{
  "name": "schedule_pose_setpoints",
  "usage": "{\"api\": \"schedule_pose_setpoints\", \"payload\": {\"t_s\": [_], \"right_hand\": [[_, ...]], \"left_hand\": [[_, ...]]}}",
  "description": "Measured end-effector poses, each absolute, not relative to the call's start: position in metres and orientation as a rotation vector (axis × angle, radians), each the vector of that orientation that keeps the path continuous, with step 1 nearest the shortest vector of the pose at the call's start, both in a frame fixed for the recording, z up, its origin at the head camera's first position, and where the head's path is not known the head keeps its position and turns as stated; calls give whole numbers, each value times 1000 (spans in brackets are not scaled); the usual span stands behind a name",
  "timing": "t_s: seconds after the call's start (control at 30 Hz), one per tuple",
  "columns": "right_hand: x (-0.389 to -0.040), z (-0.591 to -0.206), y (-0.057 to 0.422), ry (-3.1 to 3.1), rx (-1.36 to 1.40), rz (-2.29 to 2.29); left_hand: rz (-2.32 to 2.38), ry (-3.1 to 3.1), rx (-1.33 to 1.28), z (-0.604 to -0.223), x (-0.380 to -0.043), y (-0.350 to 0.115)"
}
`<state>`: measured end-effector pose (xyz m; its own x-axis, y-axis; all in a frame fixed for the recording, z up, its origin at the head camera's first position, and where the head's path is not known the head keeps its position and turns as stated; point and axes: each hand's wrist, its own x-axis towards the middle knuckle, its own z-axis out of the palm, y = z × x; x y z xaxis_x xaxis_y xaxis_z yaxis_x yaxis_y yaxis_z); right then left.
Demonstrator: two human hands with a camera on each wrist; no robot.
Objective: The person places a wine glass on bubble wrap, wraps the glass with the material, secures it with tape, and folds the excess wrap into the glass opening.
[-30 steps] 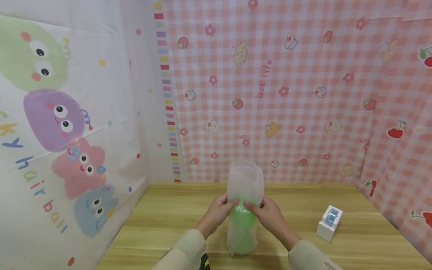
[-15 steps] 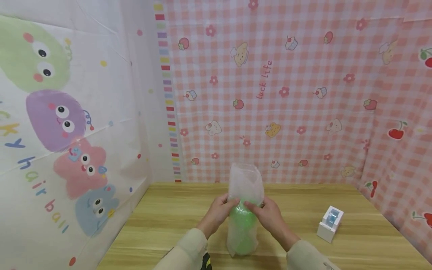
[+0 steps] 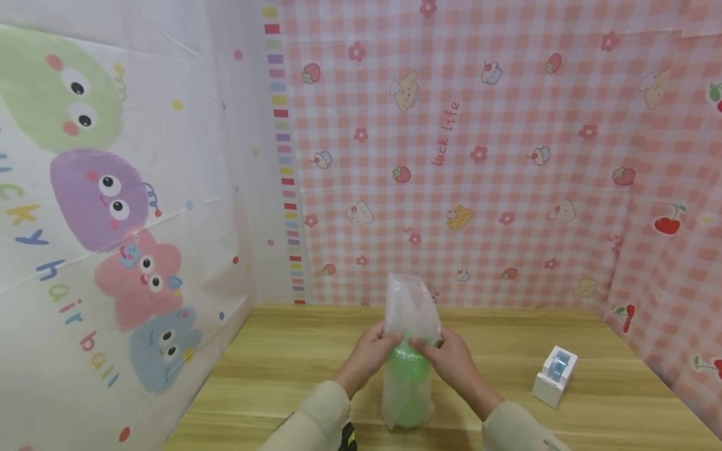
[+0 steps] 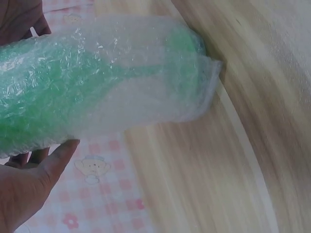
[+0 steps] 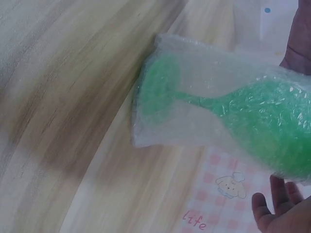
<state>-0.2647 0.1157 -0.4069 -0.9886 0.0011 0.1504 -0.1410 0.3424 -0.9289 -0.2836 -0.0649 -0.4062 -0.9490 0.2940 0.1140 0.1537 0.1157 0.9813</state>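
In the head view a green wine glass (image 3: 410, 376) stands foot down on the table, wrapped in clear bubble wrap (image 3: 407, 300) whose upper end rises past the hands. My left hand (image 3: 365, 362) grips its left side, thumb laid across the front. From the right, my right hand (image 3: 452, 363) holds it the same way, the two thumb tips close together. Both wrist views show the glass's foot (image 4: 183, 63) and thin stem (image 5: 192, 99) through the wrap, that end close against the wood. The fingers behind the wrap are partly hidden.
A small white tape dispenser (image 3: 555, 374) with a blue roll sits on the wooden table (image 3: 485, 329), right of the hands. A black and yellow object (image 3: 348, 437) shows beside the left sleeve. Printed cloths (image 3: 361, 156) hang behind and at both sides.
The upper end of the bubble wrap has narrowed and leans slightly, its opening flattening. The hands keep their grip at the same height; the whole view has shifted a little.
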Motion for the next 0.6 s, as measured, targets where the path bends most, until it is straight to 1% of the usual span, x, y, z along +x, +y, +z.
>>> {"api": "schedule_pose_setpoints", "payload": {"t_s": [0.4, 0.6], "right_hand": [[-268, -406, 112, -2501, 81, 1666], [-269, -405, 112, -2504, 86, 1643]], "left_hand": [[1974, 2262, 502, -409, -283, -67], [1958, 2369, 530, -408, -282, -63]]}}
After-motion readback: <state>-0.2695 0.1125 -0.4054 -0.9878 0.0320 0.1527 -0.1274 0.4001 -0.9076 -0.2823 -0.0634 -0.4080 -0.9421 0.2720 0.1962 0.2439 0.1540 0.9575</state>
